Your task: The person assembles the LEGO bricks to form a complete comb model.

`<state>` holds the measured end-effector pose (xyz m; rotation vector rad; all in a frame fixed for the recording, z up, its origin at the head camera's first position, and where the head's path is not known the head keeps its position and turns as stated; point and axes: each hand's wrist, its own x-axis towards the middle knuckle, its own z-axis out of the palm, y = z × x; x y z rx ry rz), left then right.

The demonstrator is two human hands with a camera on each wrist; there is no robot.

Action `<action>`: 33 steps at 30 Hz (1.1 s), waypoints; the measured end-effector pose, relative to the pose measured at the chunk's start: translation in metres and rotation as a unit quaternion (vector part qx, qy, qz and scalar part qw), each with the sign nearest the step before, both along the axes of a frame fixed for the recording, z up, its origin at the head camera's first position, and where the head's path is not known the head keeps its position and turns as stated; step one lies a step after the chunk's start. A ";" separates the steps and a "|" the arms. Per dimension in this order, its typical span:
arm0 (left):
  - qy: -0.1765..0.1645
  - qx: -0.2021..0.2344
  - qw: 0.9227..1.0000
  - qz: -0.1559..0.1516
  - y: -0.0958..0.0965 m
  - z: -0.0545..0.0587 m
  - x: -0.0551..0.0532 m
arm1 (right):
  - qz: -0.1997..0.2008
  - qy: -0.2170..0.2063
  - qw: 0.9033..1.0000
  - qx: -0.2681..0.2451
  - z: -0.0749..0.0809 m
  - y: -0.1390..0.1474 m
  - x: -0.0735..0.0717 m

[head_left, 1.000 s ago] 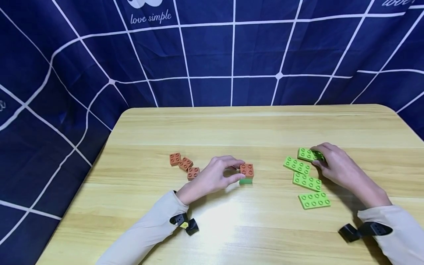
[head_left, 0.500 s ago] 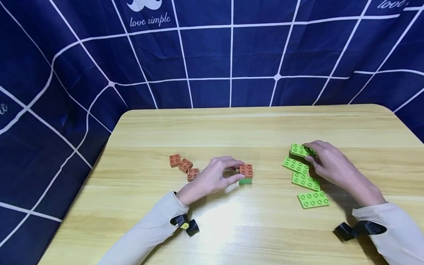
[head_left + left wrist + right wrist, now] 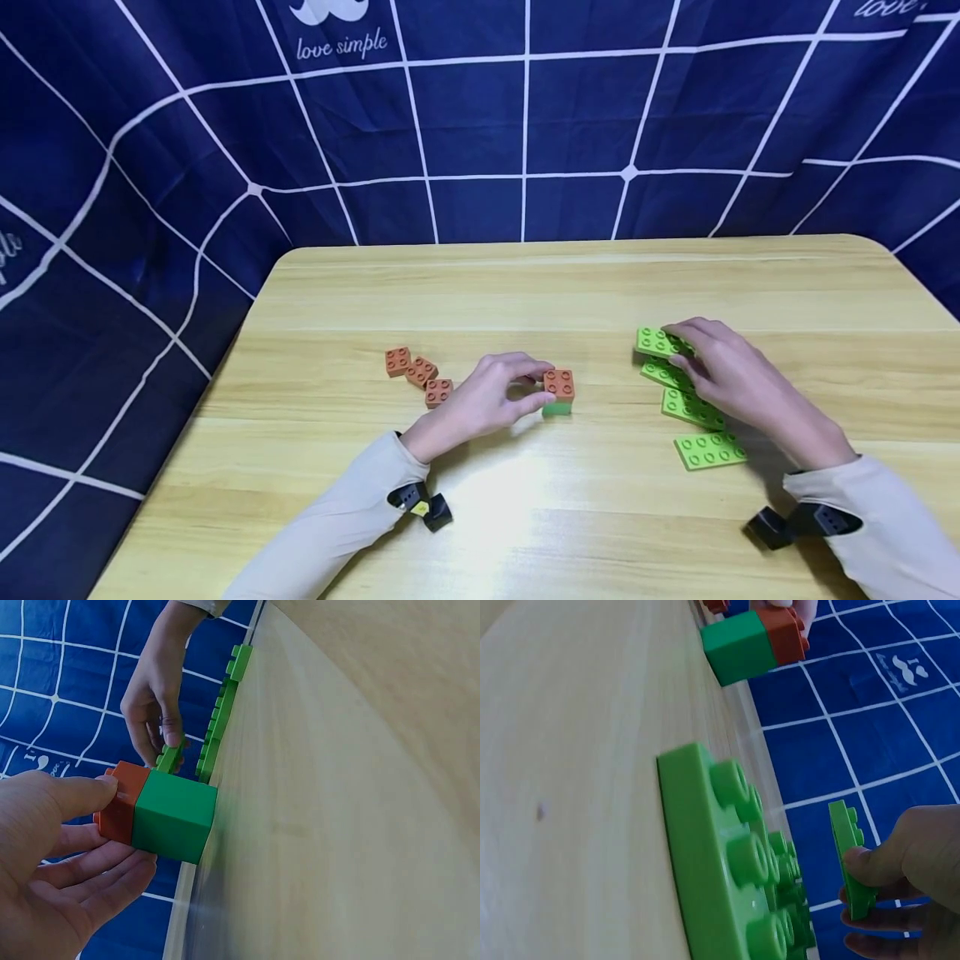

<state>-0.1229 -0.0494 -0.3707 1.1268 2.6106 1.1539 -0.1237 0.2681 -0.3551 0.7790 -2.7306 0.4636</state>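
Observation:
An orange-red brick (image 3: 558, 383) with studs on top sits on a darker green block (image 3: 176, 814). My left hand (image 3: 491, 400) pinches the orange-red brick between thumb and fingers; in the left wrist view the green block stands on the table. In my right hand (image 3: 723, 375) a light green flat brick (image 3: 847, 851) is gripped between thumb and fingers, raised off the table. It overlaps the rearmost of the other light green bricks (image 3: 693, 407) in the head view. The held brick's right end is hidden by the fingers.
Three small orange-red bricks (image 3: 422, 372) lie in a row left of my left hand. A light green brick (image 3: 710, 451) lies nearest the front. Beyond the wooden table (image 3: 465, 292) hangs a dark blue cloth (image 3: 480, 125) with white lines.
My right hand has lifted the light green brick and carried it left, over the neighbouring brick. My left hand and its stacked bricks have stayed in place.

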 end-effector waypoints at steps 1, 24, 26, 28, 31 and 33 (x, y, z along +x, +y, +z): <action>0.001 0.000 1.000 0.000 0.000 0.000 0.000 | 0.003 0.002 1.000 0.000 0.000 -0.001 0.000; 0.010 0.010 1.000 -0.005 0.001 -0.002 -0.002 | 0.059 -0.003 0.998 -0.011 0.011 -0.043 0.009; 0.014 0.010 1.000 -0.004 0.001 -0.003 -0.002 | 0.062 -0.006 0.998 -0.012 0.012 -0.046 0.010; 0.016 0.008 1.000 -0.004 0.001 -0.003 -0.001 | 0.064 -0.007 0.998 -0.013 0.012 -0.050 0.011; 0.016 0.007 1.000 -0.002 0.001 -0.002 -0.001 | 0.070 -0.007 0.997 -0.013 0.012 -0.054 0.014; 0.013 0.006 1.000 0.000 0.001 -0.002 0.000 | 0.075 -0.001 0.997 -0.013 0.012 -0.057 0.015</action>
